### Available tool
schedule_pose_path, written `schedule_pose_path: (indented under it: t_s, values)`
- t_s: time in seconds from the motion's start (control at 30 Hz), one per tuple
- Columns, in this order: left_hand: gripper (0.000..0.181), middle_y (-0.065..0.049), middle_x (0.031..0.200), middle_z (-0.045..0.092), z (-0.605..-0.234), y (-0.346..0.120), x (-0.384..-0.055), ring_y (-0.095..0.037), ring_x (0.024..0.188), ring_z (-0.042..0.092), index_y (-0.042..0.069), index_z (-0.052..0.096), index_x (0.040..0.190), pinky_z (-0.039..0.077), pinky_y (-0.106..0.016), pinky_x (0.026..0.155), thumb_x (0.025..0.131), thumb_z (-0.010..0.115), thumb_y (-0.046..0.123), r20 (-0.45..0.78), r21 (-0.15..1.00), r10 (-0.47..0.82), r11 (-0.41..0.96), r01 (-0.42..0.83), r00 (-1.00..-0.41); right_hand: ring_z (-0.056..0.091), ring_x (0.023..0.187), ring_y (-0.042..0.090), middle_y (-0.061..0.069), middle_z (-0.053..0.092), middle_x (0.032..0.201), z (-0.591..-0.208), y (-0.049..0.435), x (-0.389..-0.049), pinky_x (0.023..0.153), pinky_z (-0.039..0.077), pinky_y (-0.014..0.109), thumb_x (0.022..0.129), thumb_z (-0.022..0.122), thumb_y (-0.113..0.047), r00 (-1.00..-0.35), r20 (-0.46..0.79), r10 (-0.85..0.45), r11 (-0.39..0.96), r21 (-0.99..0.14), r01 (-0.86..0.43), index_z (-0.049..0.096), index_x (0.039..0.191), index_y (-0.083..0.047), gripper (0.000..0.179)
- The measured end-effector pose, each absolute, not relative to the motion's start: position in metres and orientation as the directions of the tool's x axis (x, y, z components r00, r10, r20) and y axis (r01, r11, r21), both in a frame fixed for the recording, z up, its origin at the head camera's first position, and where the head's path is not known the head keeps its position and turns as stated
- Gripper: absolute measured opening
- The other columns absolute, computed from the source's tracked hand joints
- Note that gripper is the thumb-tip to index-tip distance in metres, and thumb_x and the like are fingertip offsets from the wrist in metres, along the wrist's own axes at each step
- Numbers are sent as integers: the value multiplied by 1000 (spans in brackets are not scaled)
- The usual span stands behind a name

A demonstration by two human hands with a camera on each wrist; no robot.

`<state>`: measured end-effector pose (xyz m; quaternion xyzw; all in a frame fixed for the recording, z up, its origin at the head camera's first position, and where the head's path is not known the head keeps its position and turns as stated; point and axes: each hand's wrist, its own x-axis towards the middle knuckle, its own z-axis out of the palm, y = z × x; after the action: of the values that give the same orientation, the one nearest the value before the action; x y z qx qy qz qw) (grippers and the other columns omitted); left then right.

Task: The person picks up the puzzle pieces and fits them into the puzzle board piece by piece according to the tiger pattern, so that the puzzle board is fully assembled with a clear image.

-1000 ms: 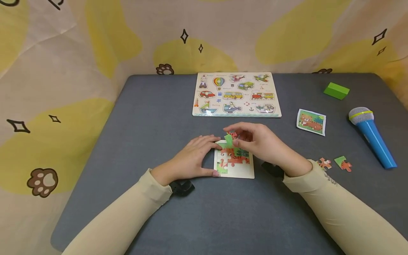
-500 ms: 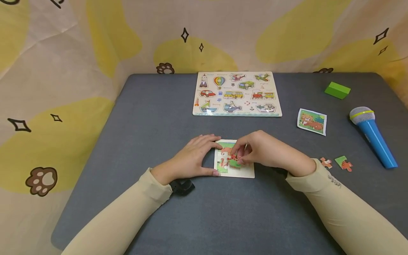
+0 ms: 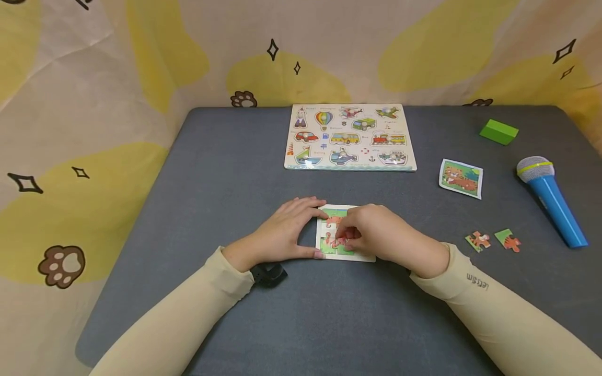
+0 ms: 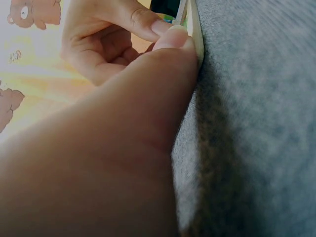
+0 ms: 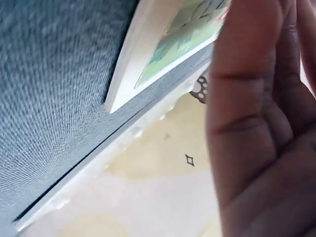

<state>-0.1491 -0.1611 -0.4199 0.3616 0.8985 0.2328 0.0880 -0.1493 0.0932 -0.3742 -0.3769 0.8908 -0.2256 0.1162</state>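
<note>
A small jigsaw board (image 3: 340, 258) with a pale frame lies flat at the table's middle, partly filled with green and orange tiger pieces. My left hand (image 3: 287, 232) rests at its left side, fingers spread, thumb near the lower left corner and index finger near the upper left. With thumb and fingertips my right hand (image 3: 381, 230) pinches a green-and-orange puzzle piece (image 3: 346, 250) in the board's bottom middle. That hand covers the board's right part. Two loose pieces, one with white and orange (image 3: 478, 241) and a green-and-orange one (image 3: 508, 240), lie to the right.
Behind the hands lies a vehicle peg puzzle (image 3: 350, 138). At the right are a tiger picture card (image 3: 461, 179), a green block (image 3: 499, 132) and a blue toy microphone (image 3: 555, 201). A patterned cloth (image 3: 329, 47) hangs behind the table.
My right hand has brought the puzzle piece from above the board's top edge down to its bottom middle, turning it so the green side faces me. The left hand has stayed still.
</note>
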Motion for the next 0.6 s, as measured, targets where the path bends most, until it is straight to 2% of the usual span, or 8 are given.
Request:
schedule_pose_path:
  t_s: [0.1, 0.3, 0.47, 0.6]
  values:
    - [75, -2, 166, 34, -420, -161, -149, -20, 157, 21, 16, 52, 146, 9, -41, 126, 88, 82, 54, 12, 484, 691, 629, 609, -723, 57, 72, 7, -9, 64, 81, -373, 91, -145, 68, 51, 29, 82, 89, -4, -691, -19, -722, 618, -466, -633, 82, 90, -14, 14]
    - [76, -2, 167, 33, -419, -161, -150, -20, 157, 21, 16, 52, 147, 8, -41, 126, 88, 82, 55, 15, 480, 695, 625, 615, -719, 62, 74, 11, -5, 66, 86, -369, 89, -136, 68, 53, 29, 82, 88, -4, -651, 22, -759, 604, -348, -717, 84, 91, -13, 13]
    - [76, -2, 167, 33, -419, -161, -150, -20, 157, 21, 17, 52, 146, 8, -41, 126, 88, 83, 54, 19, 484, 694, 624, 614, -720, 60, 72, 12, -5, 65, 85, -367, 86, -130, 67, 52, 29, 83, 87, -4, -666, 1, -746, 635, -301, -712, 84, 91, -14, 13]
    - [76, -3, 166, 34, -420, -162, -150, -21, 157, 22, 15, 53, 146, 10, -42, 126, 88, 83, 53, 29, 488, 697, 616, 618, -717, 56, 69, 14, -3, 61, 85, -364, 79, -119, 62, 52, 31, 84, 82, 2, -692, -39, -721, 689, -156, -708, 83, 94, -16, 21]
